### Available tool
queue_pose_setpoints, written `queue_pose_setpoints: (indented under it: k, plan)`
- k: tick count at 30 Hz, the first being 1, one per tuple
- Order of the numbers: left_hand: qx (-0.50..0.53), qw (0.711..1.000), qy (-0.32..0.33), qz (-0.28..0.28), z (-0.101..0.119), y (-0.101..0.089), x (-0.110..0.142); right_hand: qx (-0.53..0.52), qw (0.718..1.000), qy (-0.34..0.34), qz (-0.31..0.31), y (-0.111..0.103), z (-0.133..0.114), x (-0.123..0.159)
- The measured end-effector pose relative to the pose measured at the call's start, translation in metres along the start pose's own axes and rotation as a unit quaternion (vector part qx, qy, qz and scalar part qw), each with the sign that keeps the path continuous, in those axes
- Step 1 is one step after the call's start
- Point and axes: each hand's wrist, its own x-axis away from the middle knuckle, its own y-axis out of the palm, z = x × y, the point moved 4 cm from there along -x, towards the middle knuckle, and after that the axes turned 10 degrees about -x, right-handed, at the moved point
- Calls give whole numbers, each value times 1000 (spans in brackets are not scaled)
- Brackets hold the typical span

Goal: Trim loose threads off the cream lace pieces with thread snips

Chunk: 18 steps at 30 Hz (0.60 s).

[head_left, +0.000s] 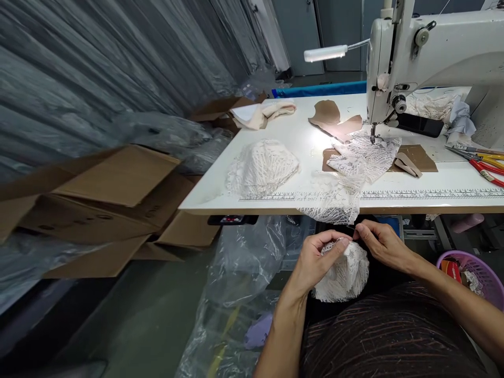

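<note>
Over my lap, just below the table's front edge, is a rounded, cup-like piece of white lace fabric point(346, 278). My left hand point(317, 260) is closed on its upper edge, thumb on top. Close by on the right, my right hand point(381, 244) pinches with thumb and forefinger near the same edge; a thin dark line shows at the fingertips, too fine to name. Another lace piece point(366, 157) lies under the needle of the sewing machine point(388, 73) and hangs over the table edge above my hands. A stack of lace pieces point(268, 165) sits to the left.
The white table point(212, 191) bears a printed ruler point(429, 195), brown pattern pieces point(326, 113), a phone point(419, 125) and red-handled pliers point(486, 170). Open cardboard boxes point(118, 176) and plastic sheeting point(244, 262) are at left. A purple basket point(490, 273) stands at lower right.
</note>
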Motion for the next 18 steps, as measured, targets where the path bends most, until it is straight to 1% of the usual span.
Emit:
queue_pose_setpoints:
  k: [4, 7, 9, 10, 12, 15, 17, 18]
  plan:
    - [15, 1000, -15, -3, -3, 1, 0, 35, 999, -20, -25, 1, -6, 5]
    - [17, 1000, -21, 4, -3, 1, 0, 68, 997, -28, -18, 3, -7, 5]
    - [18, 1000, -20, -1, -2, 3, 1, 59, 998, -20, -7, 4, -5, 4]
    - [22, 1000, -20, -7, -1, 4, 2, 40, 999, -14, -2, 4, -4, 4]
    - [38, 999, -25, -23, 1, 7, 5, -32, 999, -2, -7, 5, -3, 7]
    - [72, 996, -20, -47, 1, 12, 7, -154, 986, 34, -57, 8, -1, 14]
    - [88, 994, -7, -58, -4, 15, 9, -202, 973, 68, -88, 7, 0, 19]
    - [89, 994, -5, -60, -8, 15, 10, -213, 969, 82, -93, 5, 1, 22]
